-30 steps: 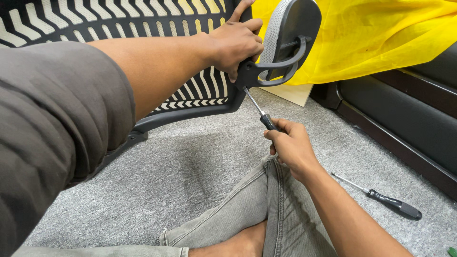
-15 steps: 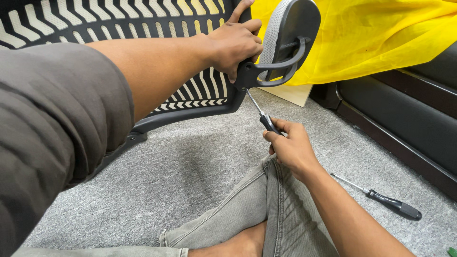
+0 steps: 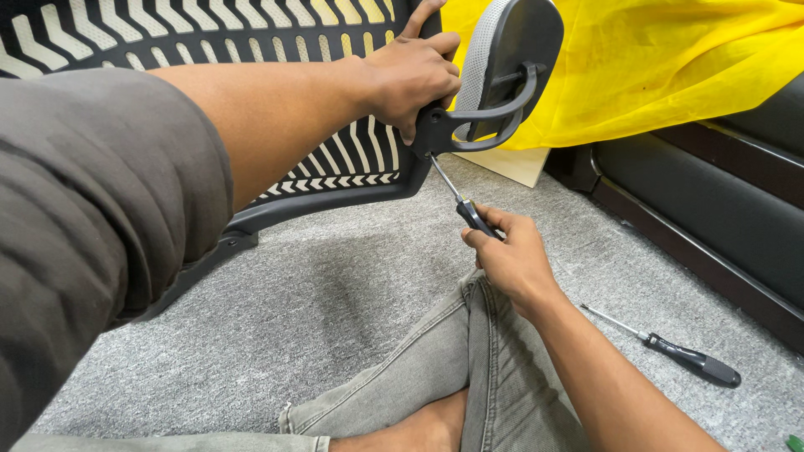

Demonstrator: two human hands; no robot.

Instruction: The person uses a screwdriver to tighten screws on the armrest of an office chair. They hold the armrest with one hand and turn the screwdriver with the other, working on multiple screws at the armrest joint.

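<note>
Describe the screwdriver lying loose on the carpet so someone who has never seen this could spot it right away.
Start at the grey carpet and follow the long black panel along its right edge. Just in front of it, right of the bent knee, lies the spare screwdriver. Unlike the screwdriver in the right hand, nothing touches it.

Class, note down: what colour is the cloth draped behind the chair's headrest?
Bright yellow. The cloth shows best in the head view, behind the grey headrest.
</note>
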